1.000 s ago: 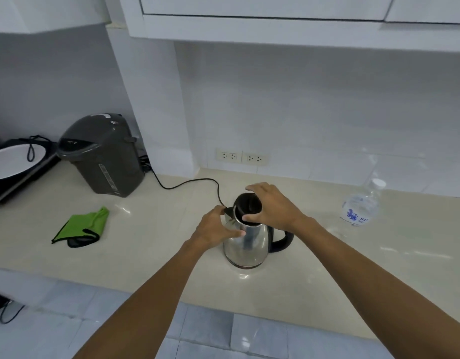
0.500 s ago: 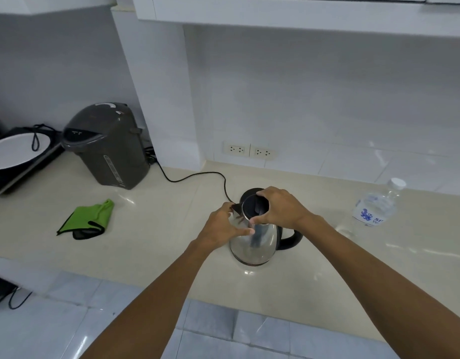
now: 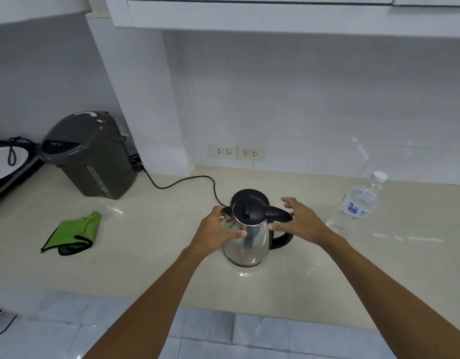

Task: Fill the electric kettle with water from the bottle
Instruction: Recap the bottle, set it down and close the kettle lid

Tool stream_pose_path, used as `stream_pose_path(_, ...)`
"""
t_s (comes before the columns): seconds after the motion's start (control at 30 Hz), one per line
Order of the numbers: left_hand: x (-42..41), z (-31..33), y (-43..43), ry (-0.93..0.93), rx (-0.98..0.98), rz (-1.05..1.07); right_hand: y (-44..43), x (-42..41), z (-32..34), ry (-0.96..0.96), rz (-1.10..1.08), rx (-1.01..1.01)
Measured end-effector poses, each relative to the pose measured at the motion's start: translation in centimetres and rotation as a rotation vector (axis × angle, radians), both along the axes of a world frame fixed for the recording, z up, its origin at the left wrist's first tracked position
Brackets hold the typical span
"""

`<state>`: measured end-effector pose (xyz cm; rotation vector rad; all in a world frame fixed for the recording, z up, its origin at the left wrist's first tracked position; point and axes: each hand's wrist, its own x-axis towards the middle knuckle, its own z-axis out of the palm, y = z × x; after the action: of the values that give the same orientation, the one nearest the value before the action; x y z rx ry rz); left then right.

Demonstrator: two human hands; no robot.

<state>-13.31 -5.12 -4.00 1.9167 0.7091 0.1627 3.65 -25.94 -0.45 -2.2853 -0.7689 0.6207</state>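
The electric kettle [image 3: 247, 237] stands upright on the beige countertop [image 3: 151, 244], near the middle of its depth, with its black lid [image 3: 248, 210] down over the mouth and its black handle [image 3: 282, 238] turned toward the right; the left hand [image 3: 215, 232] wraps the steel body on its left side, fingers curled against the metal and thumb laid across the front; the right hand [image 3: 300, 221] hovers just beside the handle with its fingers spread wide and nothing in its grasp; the water bottle [image 3: 362, 200], capped in white, stands well apart toward the counter's right edge, close to the tiled back wall; a green cloth [image 3: 74, 233] lies toward the left front; a grey hot-water dispenser [image 3: 90, 155] sits at the back left, a black cord [image 3: 182, 181] running from behind it to the kettle's base.
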Motion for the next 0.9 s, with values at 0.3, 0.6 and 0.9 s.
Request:
stream_pose_path(0.3,-0.2,-1.3,-0.1,-0.039,-0.045,0.001,-2.9,-1.0,-4.5,0.038,-0.153,0.1)
stream_pose_path(0.6,-0.3,-2.1,-0.2,-0.103,-0.074,0.006,-2.4,-1.4,-5.8,-0.096,-0.205,0.126)
stream_pose_path(0.9,0.3,-2.7,0.7,-0.143,-0.094,-0.024,-1.8,-1.7,-5.8,-0.155,-0.239,0.122)
